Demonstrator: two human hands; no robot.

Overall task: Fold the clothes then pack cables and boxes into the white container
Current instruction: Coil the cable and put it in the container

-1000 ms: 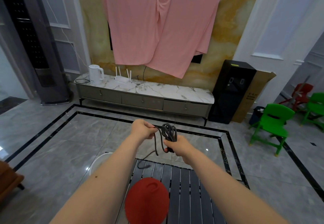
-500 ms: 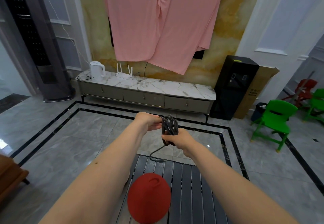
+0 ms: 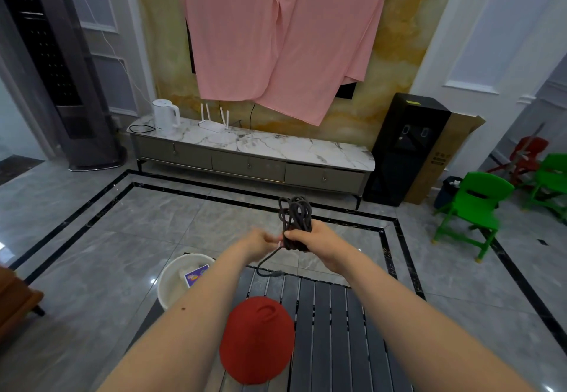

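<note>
1. Head view shows both forearms reaching out over a dark slatted table point(image 3: 331, 315).
2. The right hand point(image 3: 319, 239) has its fingers curled tight around the middle of a coiled dark cable point(image 3: 295, 216), holding the bundle upright above the table's far edge.
3. The left hand point(image 3: 260, 243), blurred, sits just beside the bundle and pinches the cable's loose strand; the free end hangs down in a curve to a plug point(image 3: 277, 274) near the table edge.
4. A white container point(image 3: 171, 281) stands on the floor left of the table, with a colourful box point(image 3: 196, 273) inside it.
5. A red cap point(image 3: 256, 339) lies on the table between the forearms.
</note>
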